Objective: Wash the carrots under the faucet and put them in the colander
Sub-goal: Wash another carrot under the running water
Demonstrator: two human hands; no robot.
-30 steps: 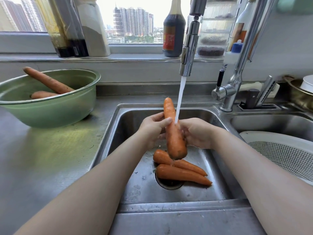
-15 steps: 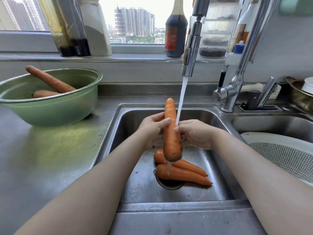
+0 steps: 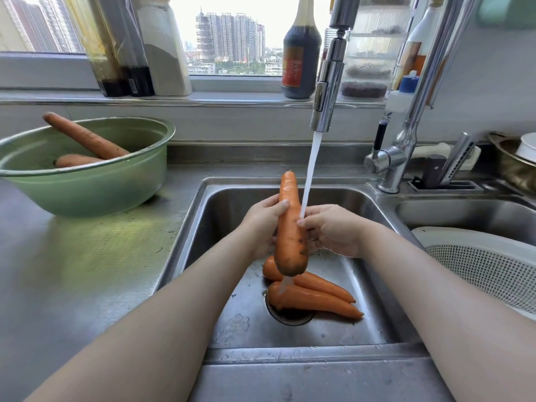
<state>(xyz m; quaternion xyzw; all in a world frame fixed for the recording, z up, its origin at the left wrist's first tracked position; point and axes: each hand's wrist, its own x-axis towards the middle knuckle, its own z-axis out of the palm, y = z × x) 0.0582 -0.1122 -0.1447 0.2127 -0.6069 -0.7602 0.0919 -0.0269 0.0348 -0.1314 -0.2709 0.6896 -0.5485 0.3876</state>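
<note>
1. over the sink [image 3: 374,285], i see two hands steady one carrot [image 3: 290,227] nearly upright, thin end up, so the stream [image 3: 309,175] from the faucet [image 3: 327,91] runs down its length.
2. the left hand [image 3: 262,224] grasps its left side, thumb across the front. the right hand [image 3: 333,230] curls round its right side, fingertips where the water lands, likely to rub.
3. dirt specks cling near the blunt lower end, so i judge this one unfinished.
4. two carrots [image 3: 313,297] lie over the drain, catching runoff.
5. the colander [image 3: 487,265] sits at the sink's right, within reach, with no carrot in its visible part. two more carrots [image 3: 84,137] lean in the bowl [image 3: 87,184] at the counter's back left.
</note>
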